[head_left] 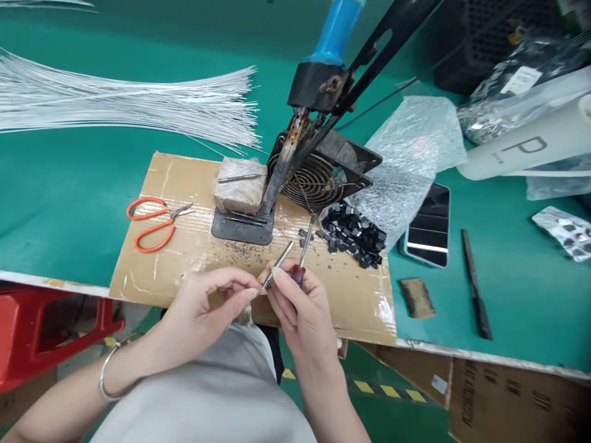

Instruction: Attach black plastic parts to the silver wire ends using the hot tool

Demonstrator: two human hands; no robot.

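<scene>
Above the cardboard sheet (184,271), my right hand (300,301) holds a slim metal rod (282,257) between thumb and fingers. A screwdriver (306,246) with a dark red handle is also in that hand, its shaft pointing away from me. My left hand (217,307) pinches at the near end of the metal rod; anything small between its fingertips is too small to make out. Beyond the hands, a wrapped block (240,195) bears another metal rod, beside a dark plate (242,232). Small black pieces (355,237) lie in a pile to the right.
Orange-handled scissors (159,223) lie left on the cardboard. A blue-handled tool on a black stand (318,86) rises above a fan (318,175). White wires (129,101) lie back left. A phone (427,227), brown pad (417,298) and black tool (475,283) are right.
</scene>
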